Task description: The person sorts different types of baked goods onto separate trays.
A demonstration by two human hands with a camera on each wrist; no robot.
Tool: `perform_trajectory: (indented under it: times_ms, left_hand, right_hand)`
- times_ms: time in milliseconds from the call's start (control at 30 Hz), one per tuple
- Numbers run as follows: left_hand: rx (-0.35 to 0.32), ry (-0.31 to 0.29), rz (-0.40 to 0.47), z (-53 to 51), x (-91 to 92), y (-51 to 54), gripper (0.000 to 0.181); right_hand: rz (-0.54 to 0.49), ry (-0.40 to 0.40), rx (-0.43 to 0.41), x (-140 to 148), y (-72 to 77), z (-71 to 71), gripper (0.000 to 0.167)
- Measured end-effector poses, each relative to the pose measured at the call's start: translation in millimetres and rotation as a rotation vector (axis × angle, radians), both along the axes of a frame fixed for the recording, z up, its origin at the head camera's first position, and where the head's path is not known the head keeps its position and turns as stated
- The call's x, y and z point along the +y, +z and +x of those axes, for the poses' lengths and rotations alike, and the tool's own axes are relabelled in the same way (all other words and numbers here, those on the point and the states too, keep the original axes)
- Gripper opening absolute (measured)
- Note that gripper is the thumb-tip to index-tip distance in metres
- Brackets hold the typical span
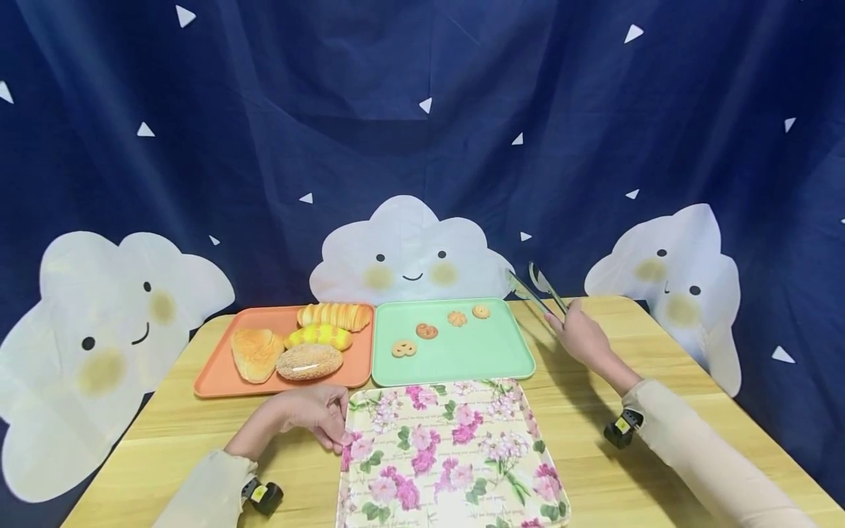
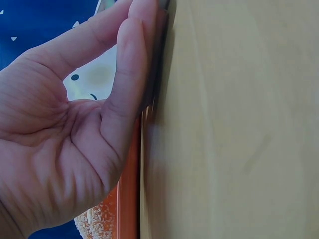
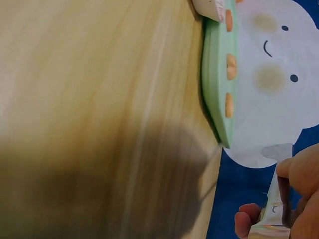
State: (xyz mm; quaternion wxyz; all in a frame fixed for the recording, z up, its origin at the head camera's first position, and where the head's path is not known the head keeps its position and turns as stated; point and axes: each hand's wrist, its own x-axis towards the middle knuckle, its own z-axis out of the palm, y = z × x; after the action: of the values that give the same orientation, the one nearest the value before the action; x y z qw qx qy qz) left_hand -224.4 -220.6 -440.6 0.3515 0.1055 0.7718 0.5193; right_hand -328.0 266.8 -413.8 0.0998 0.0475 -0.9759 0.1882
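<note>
My left hand (image 1: 315, 414) holds the left rim of a floral tray (image 1: 455, 447) with its fingertips. In the left wrist view, the thumb and fingers of the left hand (image 2: 75, 119) come together at that rim, and the tips are partly hidden. Metal tongs (image 1: 538, 287) are gripped in my right hand (image 1: 584, 337), raised over the table at the right. Their arms stand apart, tips pointing up and away, with nothing between them. In the right wrist view, part of the tongs (image 3: 273, 206) shows between the fingers of the right hand (image 3: 305, 174).
Behind the floral tray lies a green tray (image 1: 462, 359) with several cookies (image 1: 426, 331). On its left, an orange tray (image 1: 218, 370) bears a sesame roll (image 1: 309, 362), a yellow bun (image 1: 320, 336) and other breads (image 1: 256, 353). A blue curtain (image 1: 264, 176) hangs beyond the wooden table (image 1: 152, 447).
</note>
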Motion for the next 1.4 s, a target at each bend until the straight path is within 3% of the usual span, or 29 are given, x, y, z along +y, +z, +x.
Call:
perform_trajectory:
  times_ms: [300,667,867,1400]
  left_hand:
    - [0.010,-0.007,0.004,0.2,-0.8,-0.9,0.037]
    - [0.003,0.003,0.001,0.3,0.2,-0.5,0.036]
    - [0.002,0.008,0.000,1.0,0.7,-0.3,0.036]
    - [0.007,-0.007,0.008,2.0,-1.0,0.6,0.036]
  right_hand:
    - [-0.013,-0.021,-0.089,0.3,-10.2,1.5,0.065]
    - [0.031,0.010,-0.134,0.6,-19.4,-0.5,0.073]
    - [0.016,-0.009,-0.225,0.6,-22.2,-1.8,0.081]
    - [0.105,-0.060,-0.296,-0.2,-14.7,-2.0,0.084]
